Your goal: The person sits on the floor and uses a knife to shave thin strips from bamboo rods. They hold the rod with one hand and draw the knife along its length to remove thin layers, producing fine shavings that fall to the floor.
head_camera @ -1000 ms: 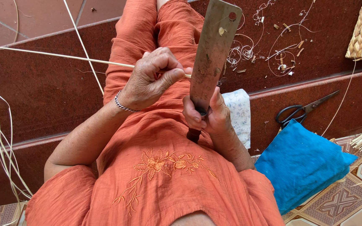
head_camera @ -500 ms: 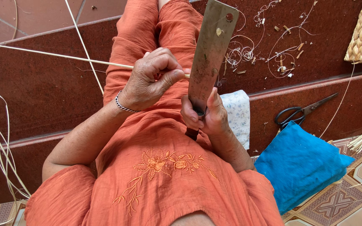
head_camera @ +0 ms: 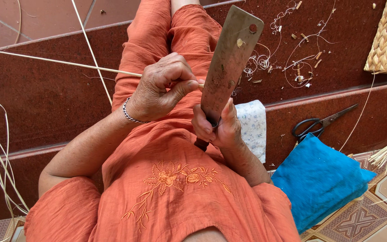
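Frame centre: right hand (head_camera: 216, 127) fingers wrapped around the handle of a heavy, stiff cleaver (head_camera: 230, 62); left hand (head_camera: 160, 87) fingers pinch a light, springy cane strip (head_camera: 59, 61) beside the blade.

Clothes: my orange dress (head_camera: 175, 197), short sleeves, flower embroidery (head_camera: 175, 177) on the chest.
Wrist: silver bracelet (head_camera: 130, 115), left.

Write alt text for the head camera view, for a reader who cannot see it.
A seated person in orange clothes holds a broad cleaver upright in the right hand while the left hand pinches a thin pale cane strip against its blade. Black scissors, a blue cushion and cane shavings lie on the dark red steps.
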### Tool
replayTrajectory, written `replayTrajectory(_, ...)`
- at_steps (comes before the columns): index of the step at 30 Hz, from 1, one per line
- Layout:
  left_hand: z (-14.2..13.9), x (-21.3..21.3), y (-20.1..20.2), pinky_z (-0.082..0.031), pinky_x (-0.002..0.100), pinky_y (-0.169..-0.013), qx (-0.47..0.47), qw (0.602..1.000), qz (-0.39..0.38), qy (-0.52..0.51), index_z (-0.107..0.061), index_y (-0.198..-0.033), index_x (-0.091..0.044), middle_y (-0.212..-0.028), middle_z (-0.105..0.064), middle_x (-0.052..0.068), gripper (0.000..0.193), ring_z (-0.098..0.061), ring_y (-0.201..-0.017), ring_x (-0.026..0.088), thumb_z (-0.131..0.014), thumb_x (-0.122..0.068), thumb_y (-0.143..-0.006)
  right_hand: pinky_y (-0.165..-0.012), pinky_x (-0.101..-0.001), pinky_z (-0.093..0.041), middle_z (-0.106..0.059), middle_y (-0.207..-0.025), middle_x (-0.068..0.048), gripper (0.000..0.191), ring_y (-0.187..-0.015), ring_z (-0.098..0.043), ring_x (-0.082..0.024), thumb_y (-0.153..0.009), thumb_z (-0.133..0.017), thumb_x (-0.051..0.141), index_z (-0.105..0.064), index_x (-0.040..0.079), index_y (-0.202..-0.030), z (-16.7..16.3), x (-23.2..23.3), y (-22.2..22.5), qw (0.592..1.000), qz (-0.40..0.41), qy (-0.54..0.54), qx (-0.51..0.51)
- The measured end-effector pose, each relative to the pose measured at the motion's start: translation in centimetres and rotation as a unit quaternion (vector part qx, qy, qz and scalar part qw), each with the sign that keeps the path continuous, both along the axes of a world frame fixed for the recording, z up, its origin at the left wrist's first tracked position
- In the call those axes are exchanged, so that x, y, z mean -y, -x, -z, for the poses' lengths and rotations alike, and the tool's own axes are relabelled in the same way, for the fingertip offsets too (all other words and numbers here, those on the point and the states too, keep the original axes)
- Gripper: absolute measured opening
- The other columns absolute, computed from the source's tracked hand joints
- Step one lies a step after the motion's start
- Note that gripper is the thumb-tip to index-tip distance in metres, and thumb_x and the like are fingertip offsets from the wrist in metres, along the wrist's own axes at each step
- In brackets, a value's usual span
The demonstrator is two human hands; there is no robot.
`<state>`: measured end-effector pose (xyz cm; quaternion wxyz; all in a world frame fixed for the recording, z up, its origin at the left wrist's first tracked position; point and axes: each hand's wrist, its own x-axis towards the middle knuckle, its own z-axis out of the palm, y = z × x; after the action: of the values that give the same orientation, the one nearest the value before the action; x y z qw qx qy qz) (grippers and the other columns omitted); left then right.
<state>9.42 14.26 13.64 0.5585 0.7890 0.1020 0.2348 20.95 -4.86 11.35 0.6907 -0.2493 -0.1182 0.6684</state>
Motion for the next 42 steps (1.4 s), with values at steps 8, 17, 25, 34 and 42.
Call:
replayTrajectory(8, -0.5, -0.6, 0.5, -0.046, 0.032, -0.069, -0.015, 1.0, 0.02, -0.01, -0.064, -0.091, -0.004, -0.081, -0.06, 0.005, 0.019, -0.056, -0.075, 0.018, -0.078, -0.013, -0.099, -0.039, -0.0233, -0.028, -0.042, -0.065, -0.001, 0.067, -0.043, -0.031, -0.008, -0.11, -0.039, 0.064, -0.04, 0.02, -0.161, 0.5, 0.0, -0.3, 1.0, -0.027, -0.008, -0.012)
replayTrajectory(17, -0.3, -0.8, 1.0, -0.05, 0.032, -0.072, 0.004, 0.999, 0.045, -0.005, -0.063, -0.091, -0.004, -0.083, -0.062, 0.004, 0.018, -0.059, -0.078, 0.018, -0.078, -0.011, -0.099, -0.04, -0.0253, -0.027, -0.042, -0.068, -0.001, 0.068, -0.044, -0.03, -0.008, -0.109, -0.038, 0.064, -0.042, 0.018, -0.158, 0.6, 0.0, 0.0, 0.999, -0.039, 0.009, -0.037)
replayTrajectory(25, -0.2, -0.5, 1.5, -0.048, 0.033, -0.068, -0.001, 0.998, 0.046, -0.031, -0.064, -0.09, -0.003, -0.08, -0.06, 0.006, 0.018, -0.057, -0.075, 0.02, -0.079, -0.01, -0.097, -0.037, -0.0236, -0.027, -0.043, -0.064, -0.001, 0.063, -0.042, -0.031, -0.007, -0.109, -0.039, 0.065, -0.051, 0.014, -0.145, 1.0, 0.3, 0.4, 0.998, -0.036, 0.017, -0.046)
replayTrajectory(34, -0.6, -1.2, 2.6, -0.05, 0.029, -0.06, -0.041, 0.997, 0.065, -0.026, -0.071, -0.105, -0.003, -0.081, -0.068, 0.005, 0.016, -0.061, -0.066, 0.014, -0.078, -0.015, -0.095, -0.033, -0.0251, -0.031, -0.045, -0.06, 0.0, 0.071, -0.038, -0.033, -0.007, -0.105, -0.037, 0.061, -0.04, 0.009, -0.153, -0.9, -0.6, 0.6, 0.999, -0.016, -0.031, -0.012)
replayTrajectory(42, 0.1, -1.3, 3.7, -0.048, 0.027, -0.049, -0.079, 0.995, 0.055, -0.02, -0.073, -0.091, -0.003, -0.07, -0.069, 0.006, 0.014, -0.061, -0.054, 0.012, -0.077, -0.016, -0.097, -0.039, -0.0262, -0.028, -0.042, -0.062, 0.001, 0.086, -0.042, -0.029, -0.007, -0.108, -0.029, 0.068, -0.036, 0.001, -0.162, -0.8, 0.2, 0.5, 0.998, -0.042, -0.041, 0.003)
